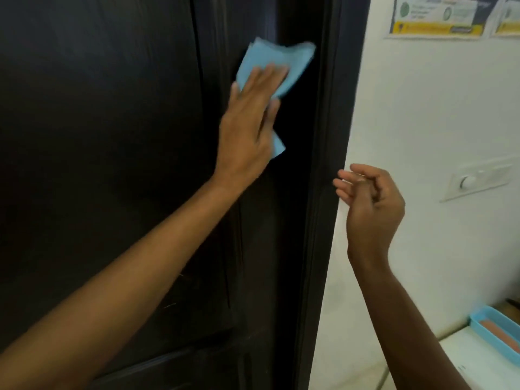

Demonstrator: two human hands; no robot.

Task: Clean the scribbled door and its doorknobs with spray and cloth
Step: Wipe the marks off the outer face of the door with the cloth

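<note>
A dark brown panelled door (107, 136) fills the left and middle of the view. My left hand (247, 122) presses a folded light-blue cloth (281, 59) flat against the door near its right edge, fingers straight. Part of the cloth sticks out below my palm. My right hand (368, 201) hovers in the air beside the door frame (329, 164), fingers loosely curled and holding nothing. No doorknob and no spray bottle are in view. Faint light scratch marks show low on the door.
A white wall (422, 108) lies right of the frame, with a switch plate and dial (475, 178) and posters (439, 15) at the top. A light-blue tray (495, 333) sits on a white surface at the lower right.
</note>
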